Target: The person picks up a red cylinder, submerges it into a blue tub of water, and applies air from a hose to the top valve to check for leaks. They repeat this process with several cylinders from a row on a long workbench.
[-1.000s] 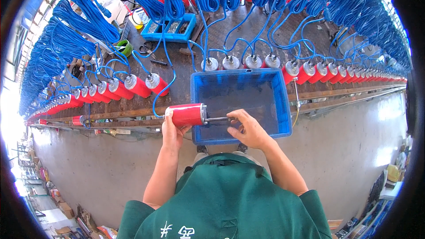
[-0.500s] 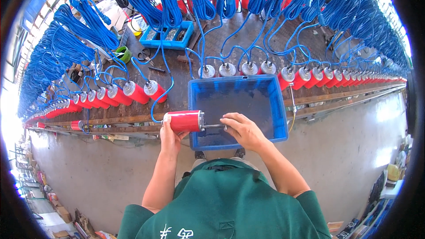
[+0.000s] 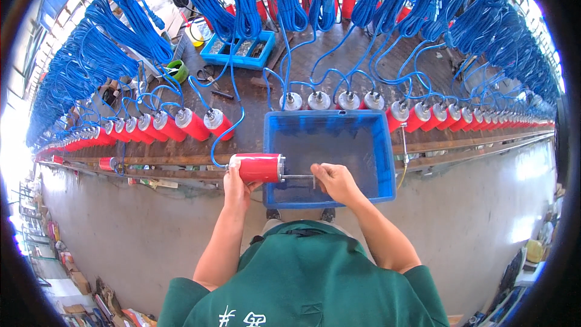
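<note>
My left hand (image 3: 236, 186) is closed around a red cylinder (image 3: 257, 167), a motor-like body with metal end caps, held on its side over the tray's left wall. A blue cord (image 3: 219, 140) runs up from its left end. In my right hand (image 3: 334, 183) is the crossbar of a thin metal T-handle wrench, pinched between fingers and thumb. The wrench's shaft (image 3: 298, 176) lies level and meets the cylinder's right end; its tip is hidden there. Beneath both hands is a blue plastic tray (image 3: 391, 169) with a dark wet-looking bottom.
Rows of similar red cylinders (image 3: 192, 125) stand along the dark bench (image 3: 254, 124) on both sides. Coiled blue cables (image 3: 293, 0) hang above. A small blue divided bin (image 3: 266, 54), a green cup (image 3: 177, 71) and scissors (image 3: 206, 73) sit farther back. A thin metal pipe (image 3: 404, 145) stands right of the tray.
My right hand has gone from loosely extended fingers beside the wrench to a pinch on its crossbar, slightly farther right. The cylinder stays in my left hand; the view has shifted a little.
</note>
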`<move>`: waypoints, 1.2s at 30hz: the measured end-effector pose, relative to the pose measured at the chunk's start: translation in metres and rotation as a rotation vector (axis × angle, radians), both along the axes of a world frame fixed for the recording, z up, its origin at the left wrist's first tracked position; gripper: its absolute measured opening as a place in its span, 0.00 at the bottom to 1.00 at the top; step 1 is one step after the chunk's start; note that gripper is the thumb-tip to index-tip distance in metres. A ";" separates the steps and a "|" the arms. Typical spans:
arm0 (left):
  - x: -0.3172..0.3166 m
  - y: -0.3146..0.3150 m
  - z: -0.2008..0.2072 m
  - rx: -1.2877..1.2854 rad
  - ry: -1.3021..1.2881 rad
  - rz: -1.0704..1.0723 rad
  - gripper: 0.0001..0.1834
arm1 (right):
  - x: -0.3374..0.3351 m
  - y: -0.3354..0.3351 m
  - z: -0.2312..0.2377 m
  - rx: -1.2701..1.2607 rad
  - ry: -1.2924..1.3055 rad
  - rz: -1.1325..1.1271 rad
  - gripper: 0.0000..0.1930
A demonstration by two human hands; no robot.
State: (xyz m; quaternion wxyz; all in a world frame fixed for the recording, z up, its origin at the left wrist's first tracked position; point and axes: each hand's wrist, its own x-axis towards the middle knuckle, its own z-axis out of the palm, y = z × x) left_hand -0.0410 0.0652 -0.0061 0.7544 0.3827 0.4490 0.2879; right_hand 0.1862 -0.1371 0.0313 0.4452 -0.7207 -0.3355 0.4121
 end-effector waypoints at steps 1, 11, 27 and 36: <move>0.001 0.000 0.000 0.013 0.002 -0.018 0.31 | 0.000 0.002 -0.001 0.001 0.000 0.003 0.28; 0.006 -0.007 0.013 -0.018 -0.040 0.074 0.31 | 0.005 -0.009 0.012 0.340 -0.524 0.194 0.19; 0.005 -0.004 0.001 0.006 -0.006 0.033 0.32 | 0.001 0.004 0.002 0.056 0.165 -0.020 0.18; 0.005 -0.001 0.005 0.045 0.028 0.025 0.32 | -0.006 -0.007 0.015 0.313 -0.547 0.058 0.21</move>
